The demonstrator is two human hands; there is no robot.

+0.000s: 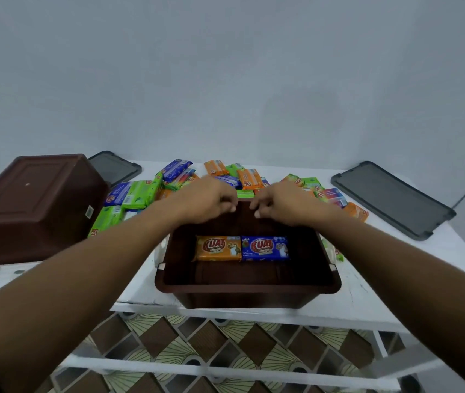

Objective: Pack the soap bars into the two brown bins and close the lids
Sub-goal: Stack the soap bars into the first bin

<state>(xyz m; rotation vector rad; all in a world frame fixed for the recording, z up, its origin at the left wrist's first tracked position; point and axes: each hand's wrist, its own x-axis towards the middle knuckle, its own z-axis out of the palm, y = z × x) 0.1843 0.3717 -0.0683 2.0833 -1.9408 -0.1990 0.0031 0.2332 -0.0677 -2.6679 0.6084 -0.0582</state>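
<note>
An open brown bin (248, 289) stands at the table's front edge. On its floor lie an orange soap bar (217, 248) and a blue soap bar (265, 248), side by side. Both hands hover over the bin's far rim, fingers curled downward with nothing visible in them: my left hand (207, 198) and my right hand (278, 202). Behind them lies a pile of soap bars (140, 194) in green, blue and orange wrappers. A second brown bin (32, 205) lies tipped over at the left, its bottom facing me.
Two dark grey lids rest on the white table (367, 304): one lid (393, 198) at the right, the other lid (115, 167) behind the tipped bin. A pale wall rises behind the table. Patterned floor shows below through the table's lower shelf.
</note>
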